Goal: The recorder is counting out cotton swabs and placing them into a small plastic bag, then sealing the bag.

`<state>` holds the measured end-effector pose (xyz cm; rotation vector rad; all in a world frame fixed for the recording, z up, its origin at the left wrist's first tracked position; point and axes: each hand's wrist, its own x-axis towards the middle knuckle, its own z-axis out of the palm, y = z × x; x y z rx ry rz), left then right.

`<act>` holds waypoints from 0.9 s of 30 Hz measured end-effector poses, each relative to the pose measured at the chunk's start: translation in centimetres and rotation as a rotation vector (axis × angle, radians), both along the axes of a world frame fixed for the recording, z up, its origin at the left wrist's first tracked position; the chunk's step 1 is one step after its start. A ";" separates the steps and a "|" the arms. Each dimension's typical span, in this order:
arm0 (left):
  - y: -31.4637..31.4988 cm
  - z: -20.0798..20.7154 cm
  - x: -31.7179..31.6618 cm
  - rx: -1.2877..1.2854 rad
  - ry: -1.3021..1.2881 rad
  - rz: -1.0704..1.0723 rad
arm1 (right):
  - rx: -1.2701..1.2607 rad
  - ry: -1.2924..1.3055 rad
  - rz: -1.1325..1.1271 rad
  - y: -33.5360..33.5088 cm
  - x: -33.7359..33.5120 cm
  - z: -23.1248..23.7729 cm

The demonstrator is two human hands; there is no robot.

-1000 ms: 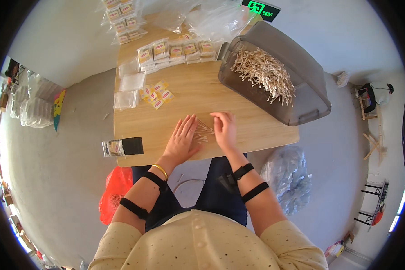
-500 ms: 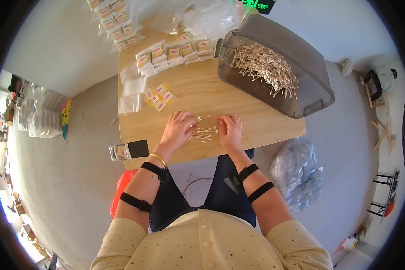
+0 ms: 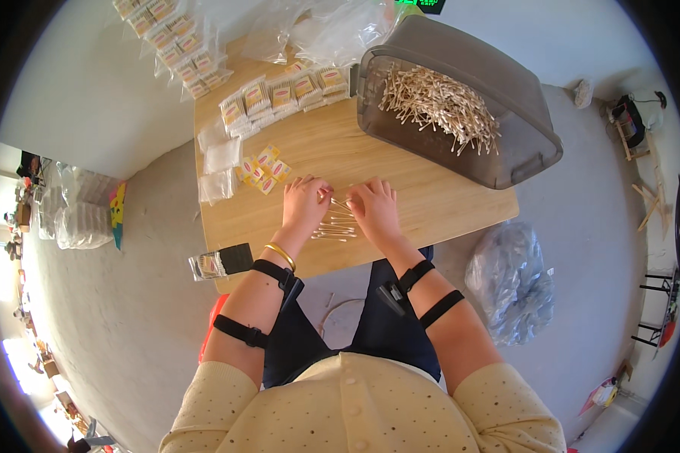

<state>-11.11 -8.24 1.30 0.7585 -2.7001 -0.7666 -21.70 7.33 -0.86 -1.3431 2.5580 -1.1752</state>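
Note:
Several cotton swabs (image 3: 336, 227) lie loosely side by side on the wooden table, between my two hands. My left hand (image 3: 305, 205) is closed in a pinch at the far left of this row, at the end of a slanting cotton swab. Across from it, my right hand (image 3: 375, 210) pinches the other end of that swab, thumb and fingers together. The fingers partly hide what they grip. Beyond my left hand lies a small heap of yellow-and-white printed cards (image 3: 266, 171), with clear empty bags (image 3: 218, 185) beside it.
A grey plastic bin (image 3: 527, 102), tipped toward me, holds a big pile of cotton swabs (image 3: 438, 104). Packed swab bags (image 3: 281, 97) line the table's back left. A black-and-clear packet (image 3: 221, 262) sits at the left edge. A plastic sack (image 3: 510, 283) rests on the floor at right.
My hands have come closer together over the far end of the swab row. The right hand has moved left and now covers some swab tips. The view has shifted slightly.

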 end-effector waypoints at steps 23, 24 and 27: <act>-1.5 0.9 1.0 -0.063 -0.077 -0.343 | 0.018 -0.034 0.032 1.4 1.6 0.0; -1.4 1.1 1.1 -0.089 -0.061 -0.349 | 0.034 -0.037 0.043 1.5 1.7 0.1; -0.7 1.6 1.9 -0.105 -0.036 -0.357 | 0.007 -0.055 0.017 1.8 1.7 0.5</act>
